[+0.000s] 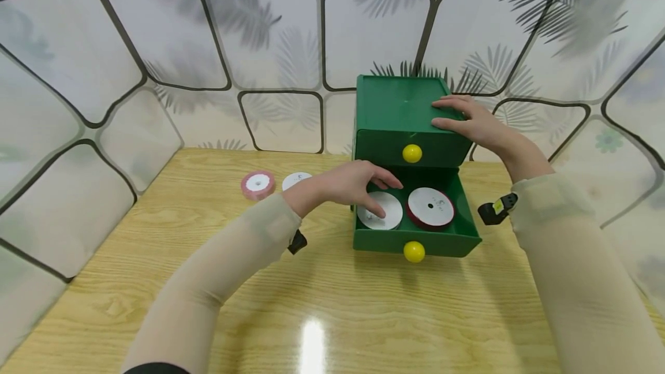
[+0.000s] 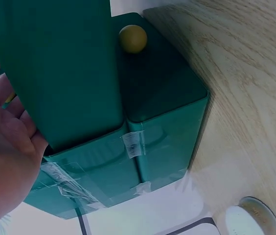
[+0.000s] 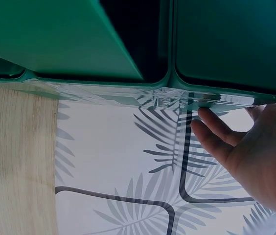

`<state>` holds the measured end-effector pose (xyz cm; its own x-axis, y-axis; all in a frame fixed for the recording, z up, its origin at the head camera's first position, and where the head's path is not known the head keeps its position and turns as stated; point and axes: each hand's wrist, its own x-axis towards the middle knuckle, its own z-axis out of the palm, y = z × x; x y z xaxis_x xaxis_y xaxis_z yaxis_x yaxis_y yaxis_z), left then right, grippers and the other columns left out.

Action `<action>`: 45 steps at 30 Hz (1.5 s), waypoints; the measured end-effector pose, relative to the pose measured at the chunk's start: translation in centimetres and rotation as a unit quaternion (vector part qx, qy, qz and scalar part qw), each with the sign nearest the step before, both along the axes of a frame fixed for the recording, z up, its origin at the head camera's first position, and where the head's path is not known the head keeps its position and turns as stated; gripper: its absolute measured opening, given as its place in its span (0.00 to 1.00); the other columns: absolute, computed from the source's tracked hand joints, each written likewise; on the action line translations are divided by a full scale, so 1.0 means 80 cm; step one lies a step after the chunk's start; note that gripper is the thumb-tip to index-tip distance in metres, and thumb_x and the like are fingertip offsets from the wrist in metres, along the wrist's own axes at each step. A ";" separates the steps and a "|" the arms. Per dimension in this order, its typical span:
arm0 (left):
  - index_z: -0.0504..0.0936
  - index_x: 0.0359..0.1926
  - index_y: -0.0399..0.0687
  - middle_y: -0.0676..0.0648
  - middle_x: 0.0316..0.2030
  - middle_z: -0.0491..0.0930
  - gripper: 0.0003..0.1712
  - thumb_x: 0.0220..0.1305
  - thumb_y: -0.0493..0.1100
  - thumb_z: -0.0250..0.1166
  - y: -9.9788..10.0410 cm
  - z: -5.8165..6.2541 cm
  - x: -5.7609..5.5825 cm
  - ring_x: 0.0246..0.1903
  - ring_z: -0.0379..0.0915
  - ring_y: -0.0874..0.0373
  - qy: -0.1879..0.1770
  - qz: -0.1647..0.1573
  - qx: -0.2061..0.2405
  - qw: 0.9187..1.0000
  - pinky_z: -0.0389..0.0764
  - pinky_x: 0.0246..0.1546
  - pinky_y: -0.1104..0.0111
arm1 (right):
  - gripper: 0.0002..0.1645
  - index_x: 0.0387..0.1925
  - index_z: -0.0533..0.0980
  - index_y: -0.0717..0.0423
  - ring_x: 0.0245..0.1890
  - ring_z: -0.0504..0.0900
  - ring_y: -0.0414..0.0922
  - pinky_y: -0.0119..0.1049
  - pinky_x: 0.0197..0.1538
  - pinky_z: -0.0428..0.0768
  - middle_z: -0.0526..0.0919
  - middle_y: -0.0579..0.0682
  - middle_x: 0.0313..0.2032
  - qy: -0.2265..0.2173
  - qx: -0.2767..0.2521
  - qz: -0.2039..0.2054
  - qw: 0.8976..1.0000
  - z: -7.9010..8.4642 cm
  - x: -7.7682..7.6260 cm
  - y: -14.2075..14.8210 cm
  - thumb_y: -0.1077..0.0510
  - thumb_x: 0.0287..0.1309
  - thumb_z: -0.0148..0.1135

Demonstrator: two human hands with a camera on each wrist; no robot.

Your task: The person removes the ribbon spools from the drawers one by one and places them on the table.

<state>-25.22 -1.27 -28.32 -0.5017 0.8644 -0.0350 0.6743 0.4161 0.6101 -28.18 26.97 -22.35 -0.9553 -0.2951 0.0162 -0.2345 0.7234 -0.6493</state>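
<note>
A green drawer cabinet (image 1: 400,103) stands on the table with one drawer (image 1: 441,244) pulled out below the top one. Inside that drawer lie two white-faced ribbon spools: a left one (image 1: 385,221) and a right one (image 1: 430,206) with dark red ribbon round its edge. My left hand (image 1: 353,183) reaches over the drawer's left side, fingers spread apart, thumb over the left spool; whether it touches the spool cannot be told. My right hand (image 1: 470,123) rests on the cabinet's top at its right edge, its fingers extended. In the right wrist view, its fingers (image 3: 216,134) lie beside the cabinet's side.
Left of the cabinet, a pink ribbon roll (image 1: 258,184) lies on the wooden table (image 1: 312,293). Near it is another white spool (image 1: 296,178), partly hidden by my left wrist. A lower drawer with a yellow knob (image 2: 133,39) shows in the left wrist view. Patterned curtain (image 1: 270,33) surrounds the table.
</note>
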 end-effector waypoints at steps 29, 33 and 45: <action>0.81 0.56 0.49 0.53 0.50 0.82 0.24 0.58 0.43 0.73 0.035 -0.001 -0.011 0.48 0.75 0.67 0.038 0.003 -0.061 0.997 0.72 0.48 0.77 | 0.39 0.73 0.55 0.59 0.73 0.34 0.60 0.67 0.66 0.42 0.36 0.60 0.75 0.004 -0.006 0.005 1.000 0.000 0.002 -0.002 0.45 0.70 0.53; 0.81 0.56 0.48 0.52 0.50 0.82 0.24 0.58 0.43 0.72 0.040 -0.002 -0.012 0.49 0.76 0.66 0.035 -0.002 -0.057 0.998 0.73 0.48 0.78 | 0.40 0.74 0.55 0.59 0.73 0.34 0.61 0.67 0.66 0.43 0.36 0.61 0.75 0.003 -0.002 0.001 1.000 -0.001 0.001 -0.001 0.45 0.70 0.53; 0.73 0.66 0.48 0.52 0.62 0.73 0.42 0.50 0.47 0.78 0.024 0.007 -0.018 0.61 0.66 0.62 -0.002 -0.053 -0.077 0.996 0.65 0.59 0.73 | 0.38 0.73 0.55 0.62 0.73 0.34 0.62 0.67 0.67 0.42 0.36 0.63 0.74 0.009 -0.003 0.006 1.000 -0.002 -0.001 0.000 0.48 0.70 0.52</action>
<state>-26.67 0.63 -27.78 -0.4070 0.8970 -0.1726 0.7169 0.4308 0.5482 -28.27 27.01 -22.48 -0.9513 -0.3061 0.0354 -0.2546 0.7162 -0.6497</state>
